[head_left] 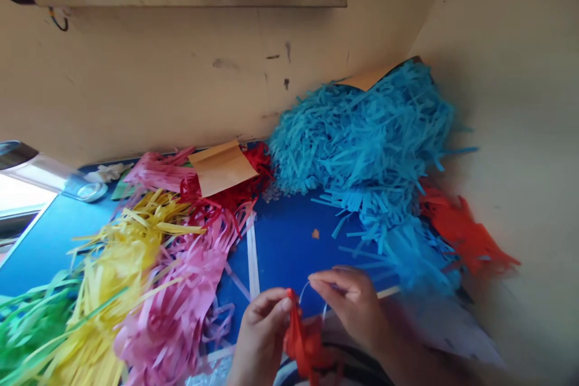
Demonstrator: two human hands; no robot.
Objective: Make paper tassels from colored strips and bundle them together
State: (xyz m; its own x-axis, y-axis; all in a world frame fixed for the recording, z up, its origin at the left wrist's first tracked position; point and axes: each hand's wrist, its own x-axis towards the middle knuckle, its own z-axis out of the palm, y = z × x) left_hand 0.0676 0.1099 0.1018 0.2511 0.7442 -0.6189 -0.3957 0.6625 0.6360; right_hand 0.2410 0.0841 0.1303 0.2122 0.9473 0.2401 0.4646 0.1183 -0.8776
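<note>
Pinched between the thumb and fingers of my left hand (266, 329) is the top of an orange-red tissue-paper tassel (301, 344), its strips hanging down in front of me. My right hand (350, 298), a little to the right, pinches a thin pale thread (304, 291). The thread curves over to the tassel's top, and another length of it drops below my right fingers. Whether the thread is tied to the tassel I cannot tell. Both hands are above the near edge of the blue table (289, 235).
Fringed paper lies at left: green (40, 313), yellow (131, 247), pink (181, 307) and red (262, 163), with a brown paper piece (224, 167) on top. A large blue fringe heap (362, 139) fills the back right, beside orange-red fringe (465, 229). A clear bottle (54, 172) lies far left; a shelf (190, 0) hangs above.
</note>
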